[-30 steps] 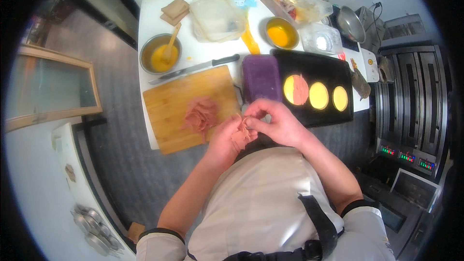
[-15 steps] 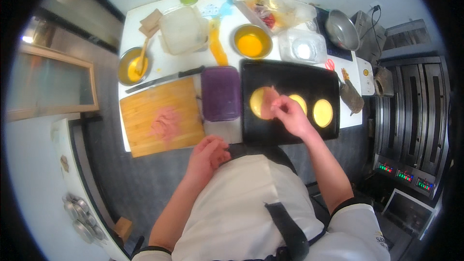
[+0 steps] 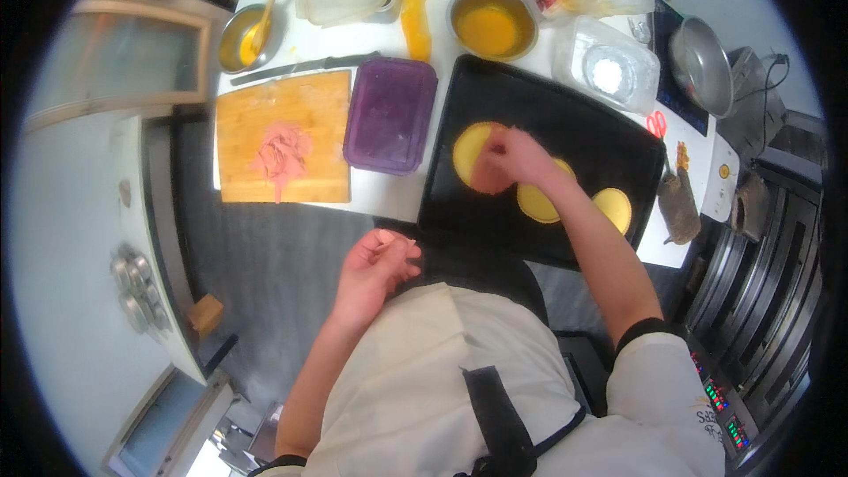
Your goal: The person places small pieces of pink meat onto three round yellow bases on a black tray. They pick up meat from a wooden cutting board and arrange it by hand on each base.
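My right hand [image 3: 517,159] is over the leftmost of three round yellow tarts with crimped edges on a black baking tray [image 3: 556,106]. Its fingers pinch a thin pink slice of ham [image 3: 491,170], which covers the right side of that tart [image 3: 468,152]. My forearm partly hides the middle tart [image 3: 537,203]; the right tart [image 3: 612,209] lies beside it. In front of my apron, off the table, my left hand [image 3: 375,269] is closed, fingers curled together; whether it holds anything is hidden. A pile of pink ham slices [image 3: 283,152] lies on the wooden cutting board [image 3: 243,110].
A purple-lidded container [image 3: 390,115] stands between board and tray. Behind are a long knife [image 3: 300,67], a steel bowl with a wooden-handled tool [image 3: 237,40], a bowl of yellow liquid [image 3: 490,31] and a clear plastic tub [image 3: 608,66]. Red-handled scissors [image 3: 656,123] lie right of the tray.
My view has turned and dropped, so the table appears higher and tilted. The ham slice in my right hand now lies lower against the left tart. My left hand stays near my apron.
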Motion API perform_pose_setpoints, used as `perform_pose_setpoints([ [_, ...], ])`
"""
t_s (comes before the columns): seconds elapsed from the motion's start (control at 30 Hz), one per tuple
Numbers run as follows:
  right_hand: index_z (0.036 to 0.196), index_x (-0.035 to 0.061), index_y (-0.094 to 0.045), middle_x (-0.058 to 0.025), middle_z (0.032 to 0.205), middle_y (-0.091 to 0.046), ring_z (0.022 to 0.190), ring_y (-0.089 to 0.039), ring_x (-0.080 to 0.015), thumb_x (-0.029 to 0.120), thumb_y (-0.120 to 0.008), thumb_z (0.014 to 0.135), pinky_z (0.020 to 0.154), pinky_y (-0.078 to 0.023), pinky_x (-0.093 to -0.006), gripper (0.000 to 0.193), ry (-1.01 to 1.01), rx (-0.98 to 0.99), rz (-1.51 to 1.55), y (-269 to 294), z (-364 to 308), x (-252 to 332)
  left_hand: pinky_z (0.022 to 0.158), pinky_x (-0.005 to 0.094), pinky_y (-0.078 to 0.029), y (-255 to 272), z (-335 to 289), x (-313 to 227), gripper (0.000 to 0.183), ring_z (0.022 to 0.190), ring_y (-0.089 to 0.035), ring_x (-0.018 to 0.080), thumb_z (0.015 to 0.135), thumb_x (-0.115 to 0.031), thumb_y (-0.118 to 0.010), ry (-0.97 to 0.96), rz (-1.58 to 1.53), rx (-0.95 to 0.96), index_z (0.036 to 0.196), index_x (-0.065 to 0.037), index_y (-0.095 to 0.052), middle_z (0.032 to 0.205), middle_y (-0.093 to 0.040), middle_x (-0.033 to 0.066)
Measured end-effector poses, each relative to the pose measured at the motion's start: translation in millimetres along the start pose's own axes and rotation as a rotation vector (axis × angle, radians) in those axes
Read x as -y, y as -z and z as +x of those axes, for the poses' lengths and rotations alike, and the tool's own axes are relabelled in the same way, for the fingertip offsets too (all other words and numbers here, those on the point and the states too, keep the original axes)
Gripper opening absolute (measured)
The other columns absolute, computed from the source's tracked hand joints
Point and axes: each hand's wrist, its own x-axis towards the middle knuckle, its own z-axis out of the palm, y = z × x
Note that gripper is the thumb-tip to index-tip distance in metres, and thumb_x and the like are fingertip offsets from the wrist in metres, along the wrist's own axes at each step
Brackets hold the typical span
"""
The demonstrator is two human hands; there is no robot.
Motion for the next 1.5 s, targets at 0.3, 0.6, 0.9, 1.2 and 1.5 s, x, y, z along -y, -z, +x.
perform_pose_setpoints([
  [0.3, 0.106, 0.0109, -0.079, -0.0118, 0.109, -0.079, 0.108, -0.075, -0.0355, 0.023, -0.073, 0.092, 0.092, -0.060, -0.0463, 0.019, -0.081, -0.145, -0.310, 17.2, 33.0, 1.7, 0.079, 0.0272, -0.057, 0.2, -18.3, 13.3, 0.013, 0.085, -0.071, 0.0115, 0.112, -0.021, -0.070, -0.066, -0.045, -0.088, 0.109, -0.008, -0.068, 0.104, -0.077, 0.0043],
  [0.6, 0.106, 0.0117, -0.076, -0.0123, 0.109, -0.079, 0.105, -0.076, -0.0359, 0.030, -0.076, 0.095, 0.088, -0.062, -0.0497, 0.021, -0.057, -0.178, -0.471, 21.3, 45.0, 0.9, 0.085, 0.0359, -0.064, 5.3, -21.4, 17.4, 0.019, 0.076, -0.063, 0.0088, 0.113, -0.025, -0.069, -0.105, -0.024, -0.117, 0.101, -0.010, -0.065, 0.100, -0.072, 0.0064],
  [0.9, 0.108, 0.0046, -0.076, -0.0140, 0.104, -0.079, 0.099, -0.076, -0.0320, 0.035, -0.076, 0.101, 0.088, -0.060, -0.0444, 0.031, -0.139, -0.293, -0.003, 8.2, -14.1, 31.1, 0.086, 0.0326, -0.062, 6.9, -16.3, 13.3, 0.019, 0.080, -0.066, 0.0110, 0.113, -0.024, -0.070, -0.084, 0.057, -0.128, 0.101, -0.010, -0.065, 0.101, -0.073, 0.0060],
  [1.2, 0.121, 0.0001, -0.069, -0.0041, 0.106, -0.075, 0.099, -0.070, -0.0107, 0.015, -0.072, 0.108, 0.090, -0.057, -0.0297, 0.020, 0.197, 0.286, 0.965, -70.3, -111.1, 128.0, 0.082, 0.0283, -0.059, -3.5, 5.1, 10.4, 0.014, 0.086, -0.070, 0.0115, 0.111, -0.021, -0.072, -0.029, 0.030, -0.029, 0.105, -0.010, -0.067, 0.109, -0.076, 0.0042],
  [1.5, 0.112, 0.0017, -0.075, -0.0012, 0.101, -0.074, 0.094, -0.068, -0.0088, 0.017, -0.075, 0.106, 0.087, -0.055, -0.0277, 0.016, 0.136, 0.070, 0.812, -51.8, -100.4, 101.4, 0.085, 0.0282, -0.059, -9.8, 3.6, 3.6, 0.030, 0.089, -0.072, 0.0121, 0.116, -0.030, -0.061, 0.003, 0.161, 0.006, 0.127, -0.005, -0.073, 0.116, -0.078, 0.0055],
])
